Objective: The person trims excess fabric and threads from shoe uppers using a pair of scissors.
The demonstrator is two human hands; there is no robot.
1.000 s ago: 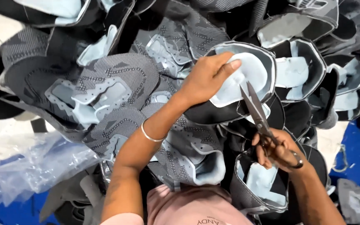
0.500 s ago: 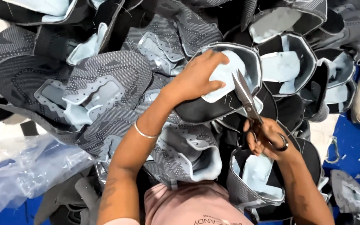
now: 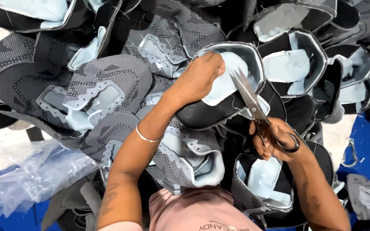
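Scissors (image 3: 253, 107), blades apart, are being worked by the right hand (image 3: 275, 139), its grip closed through the handles; the left hand (image 3: 200, 79) is pinning the shoe upper's pale lining (image 3: 223, 83). Fingers lying beside the blades are risking a nick.

Compared with a second earlier, the scissors (image 3: 253, 105) sit higher, blades now over the pale blue lining of the shoe upper (image 3: 232, 81). The right hand (image 3: 275, 139) has risen; the left hand (image 3: 200, 79) grips closer to the rim.
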